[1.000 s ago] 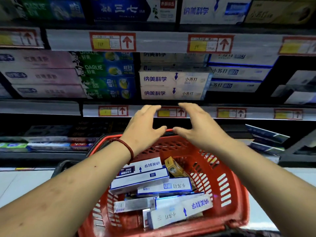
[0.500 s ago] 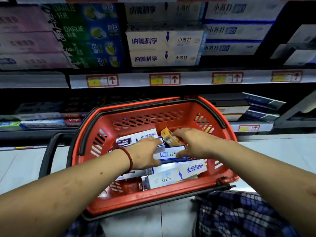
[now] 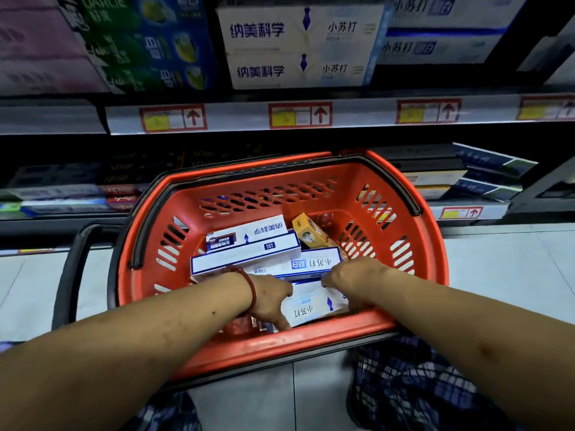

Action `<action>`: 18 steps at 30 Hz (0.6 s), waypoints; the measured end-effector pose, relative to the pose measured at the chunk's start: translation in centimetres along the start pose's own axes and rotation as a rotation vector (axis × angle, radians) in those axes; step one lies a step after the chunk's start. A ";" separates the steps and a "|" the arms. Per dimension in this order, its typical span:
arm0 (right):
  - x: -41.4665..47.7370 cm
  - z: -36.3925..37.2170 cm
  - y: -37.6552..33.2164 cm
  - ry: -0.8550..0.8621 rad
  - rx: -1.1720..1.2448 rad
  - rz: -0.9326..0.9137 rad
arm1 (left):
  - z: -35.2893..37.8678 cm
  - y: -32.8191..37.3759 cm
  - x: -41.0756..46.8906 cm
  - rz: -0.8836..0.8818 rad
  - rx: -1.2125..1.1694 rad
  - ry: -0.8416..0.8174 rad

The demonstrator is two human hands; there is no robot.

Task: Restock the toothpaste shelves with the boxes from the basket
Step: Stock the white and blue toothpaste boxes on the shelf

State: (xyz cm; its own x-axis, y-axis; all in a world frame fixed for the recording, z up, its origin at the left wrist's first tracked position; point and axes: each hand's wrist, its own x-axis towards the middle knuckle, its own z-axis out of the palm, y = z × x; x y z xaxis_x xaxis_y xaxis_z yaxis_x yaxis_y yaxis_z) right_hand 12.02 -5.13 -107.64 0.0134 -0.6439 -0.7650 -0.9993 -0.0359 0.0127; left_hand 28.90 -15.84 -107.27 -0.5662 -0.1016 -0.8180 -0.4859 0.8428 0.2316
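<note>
head view, looking down over both forearms into a red basket (image 3: pixel 435 244) set before the toothpaste shelves, above a pale tiled floor (image 3: pixel 497 275). reaching in with both hands and grasping one white box (image 3: pixel 314 303) by its ends. clasping the box's left end with the left hand (image 3: pixel 270 301), fingers bent downward over the edge. closing the right hand (image 3: pixel 351 278) over the right end, fingers curled round it. holding this box low in the near part of the basket, just inside the near wall, printed face up and slightly tilted. wearing a red bracelet (image 3: pixel 250 287) on the left wrist.

showing, farther in, three more white-and-blue boxes overlapping in a loose stack:
- a blue-edged box (image 3: pixel 311 262) lying just beyond the right hand
- a long blue-bordered box (image 3: pixel 245 253) to its left
- a dark-ended box (image 3: pixel 249 231) lying on top, toward the far wall

showing a small yellow box (image 3: pixel 308 234) propped at an angle to the right of that stack. showing a black handle (image 3: pixel 70 275) looping outside the basket's left side.

facing, above, a shelf carrying stacked white boxes (image 3: pixel 298 45) of matching print, with green-and-blue boxes (image 3: pixel 146 45) to their left and red-framed price tags (image 3: pixel 300 115) along the shelf edge. showing dark and blue boxes (image 3: pixel 485 169) lying on the lower shelf at right. showing plaid fabric (image 3: pixel 420 384) at the bottom edge.
</note>
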 end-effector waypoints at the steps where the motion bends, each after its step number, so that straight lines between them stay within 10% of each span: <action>1: 0.4 0.1 -0.1 0.008 -0.027 -0.003 | -0.1 -0.2 0.1 -0.001 -0.017 -0.002; 7: 0.9 -0.3 0.1 0.046 -0.006 0.012 | -0.5 -1.1 0.4 -0.045 -0.176 -0.026; 18: -1.5 -4.3 2.9 0.280 0.981 0.036 | -5.5 -6.8 -3.6 0.006 -1.000 0.165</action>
State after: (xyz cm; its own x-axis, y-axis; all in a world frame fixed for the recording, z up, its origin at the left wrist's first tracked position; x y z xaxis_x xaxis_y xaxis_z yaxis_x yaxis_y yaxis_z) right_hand 9.22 -7.60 -103.69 -0.1350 -0.7925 -0.5947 -0.5862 0.5478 -0.5969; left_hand 30.65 -24.13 -103.04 -0.6184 -0.2346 -0.7501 -0.7748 0.0222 0.6318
